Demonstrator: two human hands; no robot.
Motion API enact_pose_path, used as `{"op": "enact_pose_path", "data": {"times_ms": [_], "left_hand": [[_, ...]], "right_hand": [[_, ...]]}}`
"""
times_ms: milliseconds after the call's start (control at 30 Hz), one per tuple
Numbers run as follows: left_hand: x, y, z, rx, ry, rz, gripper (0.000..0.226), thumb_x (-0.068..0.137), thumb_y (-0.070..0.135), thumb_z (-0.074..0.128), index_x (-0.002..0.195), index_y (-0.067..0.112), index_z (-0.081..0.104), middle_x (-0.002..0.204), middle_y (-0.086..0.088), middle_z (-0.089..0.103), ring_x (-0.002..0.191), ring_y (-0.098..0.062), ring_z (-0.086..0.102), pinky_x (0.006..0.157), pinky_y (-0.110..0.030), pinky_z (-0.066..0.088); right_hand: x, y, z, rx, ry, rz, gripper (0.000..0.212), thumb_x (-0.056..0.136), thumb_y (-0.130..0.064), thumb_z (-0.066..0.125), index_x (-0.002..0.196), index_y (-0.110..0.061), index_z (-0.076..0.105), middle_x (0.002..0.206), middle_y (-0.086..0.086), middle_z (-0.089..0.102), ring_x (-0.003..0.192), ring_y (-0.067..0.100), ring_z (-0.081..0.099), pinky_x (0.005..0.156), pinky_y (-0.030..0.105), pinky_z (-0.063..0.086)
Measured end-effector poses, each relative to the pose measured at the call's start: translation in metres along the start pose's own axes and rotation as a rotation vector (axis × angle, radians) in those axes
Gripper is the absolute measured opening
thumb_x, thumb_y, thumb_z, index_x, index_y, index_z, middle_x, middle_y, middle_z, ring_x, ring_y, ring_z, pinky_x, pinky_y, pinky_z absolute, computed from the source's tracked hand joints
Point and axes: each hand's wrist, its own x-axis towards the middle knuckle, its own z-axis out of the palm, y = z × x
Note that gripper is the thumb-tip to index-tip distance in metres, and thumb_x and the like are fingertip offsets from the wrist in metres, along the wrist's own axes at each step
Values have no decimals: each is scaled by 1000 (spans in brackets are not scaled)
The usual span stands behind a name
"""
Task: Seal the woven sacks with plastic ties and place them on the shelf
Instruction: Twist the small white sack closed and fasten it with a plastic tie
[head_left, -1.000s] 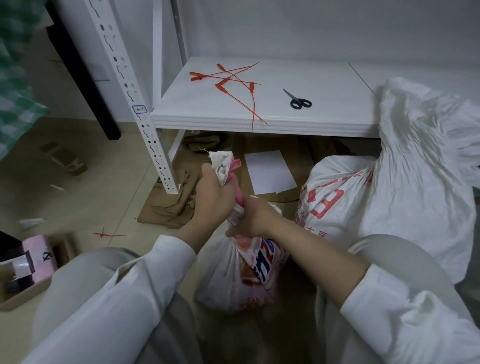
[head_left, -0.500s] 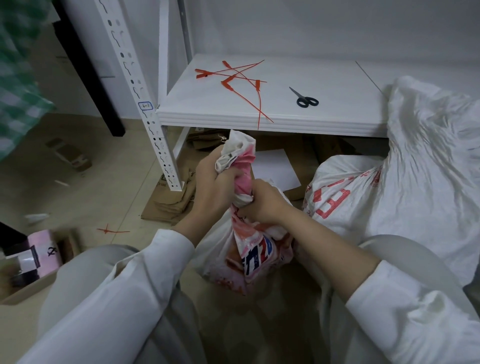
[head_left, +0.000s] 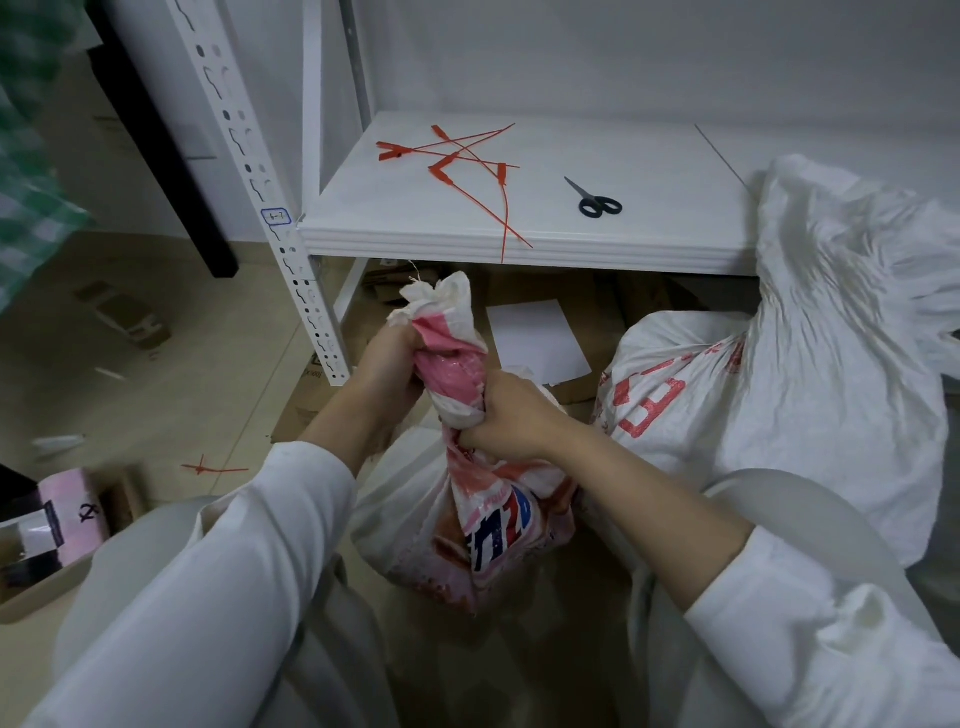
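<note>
A small woven sack (head_left: 467, 530), white with pink and blue print, hangs between my knees in the middle of the view. Its bunched neck (head_left: 449, 338) stands upright. My left hand (head_left: 387, 364) grips the neck high up, and my right hand (head_left: 511, 415) grips it just below. Several red plastic ties (head_left: 467, 161) lie crossed on the white shelf (head_left: 649, 244) behind the sack. No tie is on the neck that I can see.
Black scissors (head_left: 597, 200) lie on the shelf right of the ties. A large white sack with red print (head_left: 675, 405) leans at right, with crumpled white sacking (head_left: 852, 291) over it and the shelf's right end. Flattened cardboard (head_left: 597, 312) lies under the shelf. A perforated upright (head_left: 249, 171) stands left.
Both hands have lifted the sack and drawn its neck up towards the shelf edge. The neck is now bunched tighter and longer above my left hand.
</note>
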Motion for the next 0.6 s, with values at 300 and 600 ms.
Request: {"op": "enact_pose_path", "data": {"times_ms": [300,600], "left_hand": [[0,2,6,-112,-22,-12,74,55,6,52,128,-3,52,108,-13,61,103,-30,59,95,-41,50],[2,-5,1,158,319,29,69,43,51,84,92,7,62,98,-13,72,89,-31,70,82,-53,57]], "right_hand": [[5,-1,2,136,8,11,21,82,-44,70,81,-36,51,79,-13,58,85,16,62,86,37,52],[17,2,9,18,225,96,25,89,-42,61,92,-18,63,83,0,64,80,21,62,75,36,52]]}}
